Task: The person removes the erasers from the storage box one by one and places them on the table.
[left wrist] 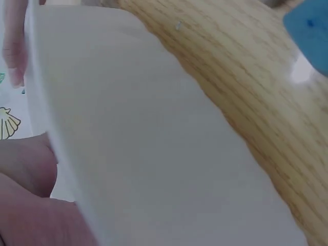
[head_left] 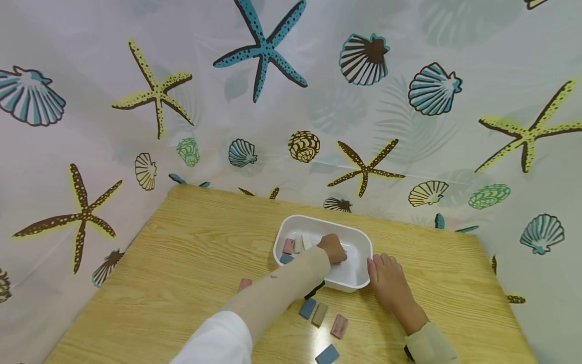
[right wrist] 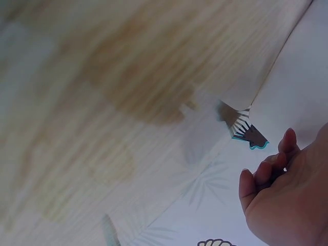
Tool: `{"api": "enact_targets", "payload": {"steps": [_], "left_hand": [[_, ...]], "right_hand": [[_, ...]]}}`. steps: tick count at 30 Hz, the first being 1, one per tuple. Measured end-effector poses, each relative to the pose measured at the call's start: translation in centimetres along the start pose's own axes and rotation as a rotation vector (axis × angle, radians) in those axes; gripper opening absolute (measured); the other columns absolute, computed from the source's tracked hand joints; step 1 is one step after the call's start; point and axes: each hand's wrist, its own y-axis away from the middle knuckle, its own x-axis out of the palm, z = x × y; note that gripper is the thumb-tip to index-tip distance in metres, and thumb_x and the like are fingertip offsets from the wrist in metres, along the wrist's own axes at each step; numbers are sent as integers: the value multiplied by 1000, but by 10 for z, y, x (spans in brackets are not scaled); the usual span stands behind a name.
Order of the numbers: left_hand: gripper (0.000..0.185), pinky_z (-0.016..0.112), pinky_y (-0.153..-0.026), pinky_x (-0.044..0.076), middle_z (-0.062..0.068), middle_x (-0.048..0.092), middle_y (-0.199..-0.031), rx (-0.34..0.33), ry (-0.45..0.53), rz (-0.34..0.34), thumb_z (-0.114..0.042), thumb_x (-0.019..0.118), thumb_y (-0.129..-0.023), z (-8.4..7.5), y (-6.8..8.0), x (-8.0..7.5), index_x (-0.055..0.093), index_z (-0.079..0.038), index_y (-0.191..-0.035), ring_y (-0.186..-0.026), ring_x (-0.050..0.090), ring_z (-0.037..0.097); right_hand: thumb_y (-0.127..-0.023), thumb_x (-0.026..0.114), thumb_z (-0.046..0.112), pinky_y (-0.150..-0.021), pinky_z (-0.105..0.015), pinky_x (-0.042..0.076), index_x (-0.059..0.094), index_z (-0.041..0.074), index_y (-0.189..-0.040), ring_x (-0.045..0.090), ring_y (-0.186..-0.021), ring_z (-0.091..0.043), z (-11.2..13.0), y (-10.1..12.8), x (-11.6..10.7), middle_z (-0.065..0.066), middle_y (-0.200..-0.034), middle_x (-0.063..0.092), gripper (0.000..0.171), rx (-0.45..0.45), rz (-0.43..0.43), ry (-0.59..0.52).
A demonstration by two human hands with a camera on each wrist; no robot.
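A white plastic tub [head_left: 295, 218] stands on the table. My left hand [head_left: 333, 247] reaches into it with bent fingers; a small pale bit shows beside the fingertips, and whether they pinch something is hidden. In the left wrist view, the tub wall [left wrist: 154, 128] covers most of that hand [left wrist: 31, 205]. My right hand [head_left: 391, 280] touches the tub's right rim, its fingers loosely extended; the right wrist view shows them slightly bent [right wrist: 287, 195]. Inside the tub's left end lie a pink block [head_left: 288, 246], a beige block [head_left: 298, 245], a white block [head_left: 306, 242] and a blue block [head_left: 286, 258].
Loose on the wooden table [head_left: 204, 237] lie a blue block [head_left: 307, 308], a tan block [head_left: 320, 314], a pink block [head_left: 339, 326], another blue block [head_left: 327, 354] and a pink block [head_left: 244, 284] beside the left forearm. A shell-patterned sheet [head_left: 273, 116] rises behind the table.
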Motion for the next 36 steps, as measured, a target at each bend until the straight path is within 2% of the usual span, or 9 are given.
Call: {"api": "enact_targets", "payload": {"steps": [5,13,16,22,28,36], "left_hand": [[20,21,-55,39,2,58,-59,60,117,49,-19,74,-76,0,5,-9,61,-5,-70,-58,52,12],[30,27,-81,45,2,67,-68,56,343,180,-18,74,-80,-6,27,-31,62,2,-100,-76,61,11],[31,29,-84,46,2,68,-71,79,391,214,-18,73,-81,-9,36,-35,63,1,-103,-78,63,10],[18,29,-81,48,1,69,-75,157,461,274,-16,70,-84,-11,60,-48,65,-4,-95,-79,63,10],[16,30,-77,49,-1,67,-78,201,447,307,-17,71,-82,-5,93,-64,65,-7,-92,-79,60,11],[25,23,-67,47,-3,63,-79,267,334,271,-19,75,-77,20,131,-73,60,-7,-93,-75,56,10]], "right_hand": [[-102,28,31,-66,-35,29,49,5,-92,36,-75,-23,2,2,-4,-3,-80,39,34,5,1,-10],[-102,26,33,-66,-35,29,50,4,-97,36,-76,-23,1,7,-4,-4,-81,41,38,40,13,-8],[-102,25,32,-64,-35,28,50,4,-96,36,-75,-23,1,8,-3,-4,-80,40,38,40,12,-10],[-102,25,32,-63,-34,27,48,5,-91,35,-73,-23,4,8,1,-4,-79,39,37,28,0,-13],[-103,24,31,-62,-34,27,46,7,-87,36,-73,-24,8,10,1,-4,-78,39,35,24,0,-15],[-102,26,31,-62,-33,27,46,8,-85,34,-71,-23,13,12,2,-3,-76,38,35,18,-22,-22]]}}
